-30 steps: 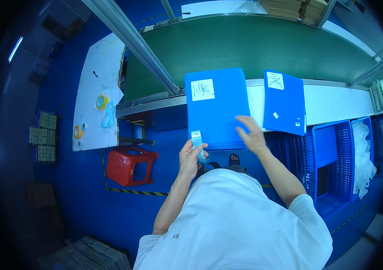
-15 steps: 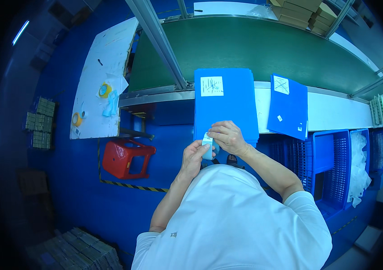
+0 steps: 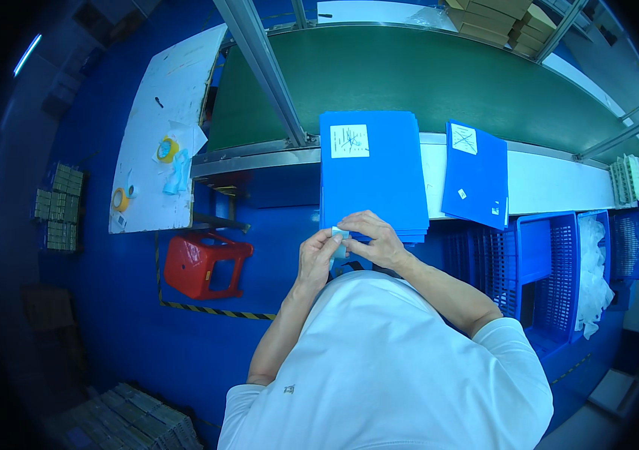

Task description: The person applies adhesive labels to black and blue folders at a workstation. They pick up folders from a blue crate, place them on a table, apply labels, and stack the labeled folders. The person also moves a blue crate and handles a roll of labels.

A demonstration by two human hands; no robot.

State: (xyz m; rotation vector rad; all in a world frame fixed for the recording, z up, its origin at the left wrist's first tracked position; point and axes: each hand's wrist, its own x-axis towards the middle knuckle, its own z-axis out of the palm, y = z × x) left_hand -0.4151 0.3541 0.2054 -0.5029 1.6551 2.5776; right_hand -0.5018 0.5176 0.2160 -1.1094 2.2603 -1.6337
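Note:
Both hands meet just in front of my chest over a small pale-blue and white object. My left hand grips it from the left, and my right hand covers its right side with the fingertips on top. Most of the object is hidden by the fingers. Right behind the hands lies a stack of blue sheets with a white label near its far edge. It rests on the white bench edge.
A second blue sheet stack lies to the right. Behind is a green conveyor belt. Blue crates stand at the right, a red stool on the blue floor at left, and a white table holds tape rolls.
My right hand came off the blue stack and joined my left hand on the small object. Both hands now hold it close to my chest.

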